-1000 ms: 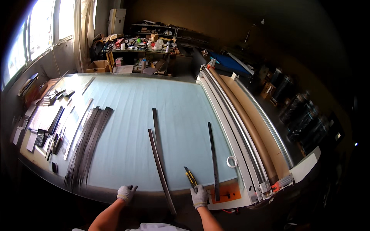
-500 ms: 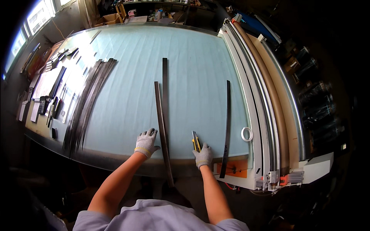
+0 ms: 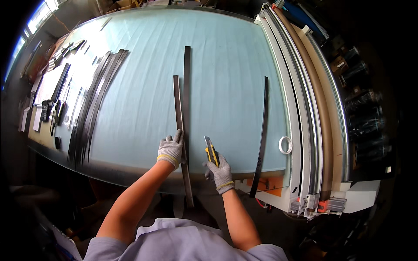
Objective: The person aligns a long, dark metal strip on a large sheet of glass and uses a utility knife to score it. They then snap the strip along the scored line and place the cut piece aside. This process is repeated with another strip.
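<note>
My right hand (image 3: 220, 173), in a grey work glove, grips a yellow-and-black utility knife (image 3: 212, 155) with its blade pointing away from me. My left hand (image 3: 171, 148), gloved alike, rests with fingers stretched out at the edge of a narrow dark strip (image 3: 177, 104). The strip's near end hangs past the table's front edge. Close along its right side lies a longer dark strip (image 3: 187, 78), overlapped lower down. The knife is apart from both strips, to their right.
A blue-green covered table (image 3: 226, 78) lies under everything. Several dark strips (image 3: 102, 91) are bunched at left, near a calculator (image 3: 45, 111). Another strip (image 3: 264, 117) lies at right, beside a white tape roll (image 3: 285, 145) and a long railed machine (image 3: 309, 117).
My left hand has moved right and come onto the shorter strip. My right hand has brought the knife left, nearer the strips. The view has shifted a little.
</note>
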Demonstrator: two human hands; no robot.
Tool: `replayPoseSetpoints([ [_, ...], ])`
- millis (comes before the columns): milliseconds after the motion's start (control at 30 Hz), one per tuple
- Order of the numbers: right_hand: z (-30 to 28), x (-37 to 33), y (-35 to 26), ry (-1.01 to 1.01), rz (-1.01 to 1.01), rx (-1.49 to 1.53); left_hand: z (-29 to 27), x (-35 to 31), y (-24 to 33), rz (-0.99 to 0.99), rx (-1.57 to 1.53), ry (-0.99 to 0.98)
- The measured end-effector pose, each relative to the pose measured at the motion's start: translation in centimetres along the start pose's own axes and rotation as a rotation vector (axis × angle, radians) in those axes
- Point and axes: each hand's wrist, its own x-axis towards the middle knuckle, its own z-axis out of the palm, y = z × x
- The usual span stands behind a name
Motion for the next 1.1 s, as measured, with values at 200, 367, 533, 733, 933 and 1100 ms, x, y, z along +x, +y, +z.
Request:
replayPoseSetpoints([
  [200, 0.8, 0.9, 0.9, -0.056, -0.049, -0.094, -0.3, 0.2, 0.3, -0.032, -0.010, -0.072],
  [367, 1.7, 4.0, 1.7, -0.042, -0.322, -0.506, 1.7, 0.5, -0.4, -0.013, -0.036, 0.003],
  [533, 5.7, 8.3, -0.2, 0.072, -0.409, -0.911, 0.3, 0.2, -0.4, -0.004, -0.063, -0.029],
  [733, 7.8, 11.9, -0.2, 0.138, -0.497, -0.947, 0.7, 0.4, -0.5, 0.023, -0.046, 0.002],
  [933, 8.7, 12.5, -0.4, 0.119, -0.452, -1.012, 1.2, 0.6, -0.5, 0.026, -0.022, 0.029],
  [1100, 8.8, 10.9, -1.0, 0.073, -0.344, -1.008, 1.2, 0.8, -0.5, 0.034, -0.019, 0.034],
])
